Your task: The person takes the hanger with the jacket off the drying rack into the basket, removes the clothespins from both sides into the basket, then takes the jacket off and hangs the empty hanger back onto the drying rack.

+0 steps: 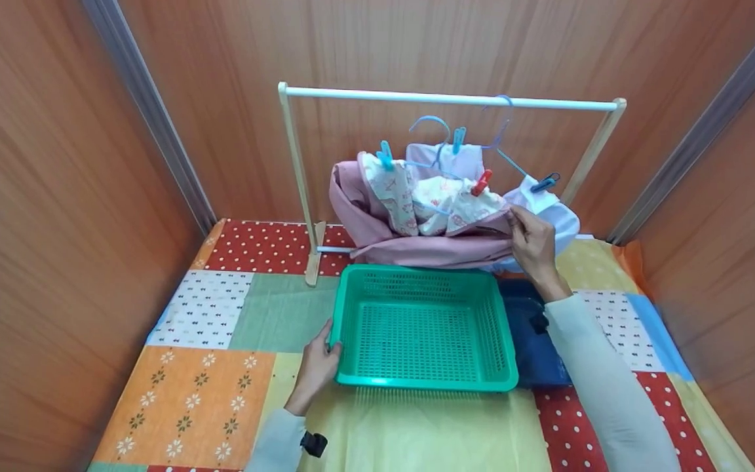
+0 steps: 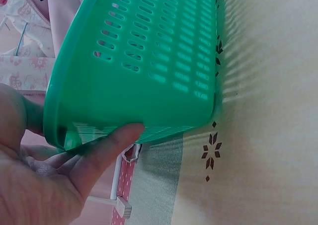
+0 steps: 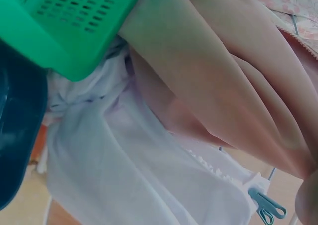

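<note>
My left hand [image 1: 318, 362] holds the left rim of a green plastic basket [image 1: 417, 381], its thumb on the rim. In the left wrist view, fingers [image 2: 112, 153] lie against the basket's outer wall. My right hand [image 1: 535, 242] pinches the right edge of a pink garment [image 1: 443, 252] with a white patterned lining. This garment carries a light-blue peg [image 1: 385, 157] and a red peg [image 1: 481, 183]; its blue hanger [image 1: 431, 120] has its hook below the rod. Behind it, a white garment [image 3: 134, 160] hangs with a dark-blue peg [image 1: 544, 183] and another blue peg [image 1: 459, 139].
A wooden rack with a white rod [image 1: 384, 96] stands at the back, the white garment's hanger hooked over it. Right of the green basket, partly beneath my right arm, sits a dark-blue basin [image 1: 535, 347]. Patchwork cloth [image 1: 187, 393] covers the surface; wooden panels [image 1: 37, 196] enclose the sides and back.
</note>
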Tool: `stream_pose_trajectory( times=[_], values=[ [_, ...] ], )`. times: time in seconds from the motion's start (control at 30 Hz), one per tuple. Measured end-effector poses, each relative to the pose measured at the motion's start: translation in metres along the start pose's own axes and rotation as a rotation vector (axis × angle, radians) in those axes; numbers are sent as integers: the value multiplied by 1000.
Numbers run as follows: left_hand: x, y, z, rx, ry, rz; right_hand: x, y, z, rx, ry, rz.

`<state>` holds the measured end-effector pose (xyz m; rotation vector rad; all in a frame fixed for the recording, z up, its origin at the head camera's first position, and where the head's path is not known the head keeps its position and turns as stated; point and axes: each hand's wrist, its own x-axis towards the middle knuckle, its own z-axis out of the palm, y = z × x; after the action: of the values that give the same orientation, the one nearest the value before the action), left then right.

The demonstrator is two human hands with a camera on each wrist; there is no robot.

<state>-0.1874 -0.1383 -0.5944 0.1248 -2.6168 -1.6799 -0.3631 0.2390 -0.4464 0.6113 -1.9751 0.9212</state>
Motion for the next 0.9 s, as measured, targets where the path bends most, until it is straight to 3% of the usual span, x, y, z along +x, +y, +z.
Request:
stream_pose_trajectory(
  times=[0.57, 0.9],
  values=[
    [0, 0, 2, 5, 15, -39, -32, -8, -21, 53, -126, -55],
    [0, 1, 0, 4, 4, -20, -52, -9, -27, 142, -176, 10]
  ],
)
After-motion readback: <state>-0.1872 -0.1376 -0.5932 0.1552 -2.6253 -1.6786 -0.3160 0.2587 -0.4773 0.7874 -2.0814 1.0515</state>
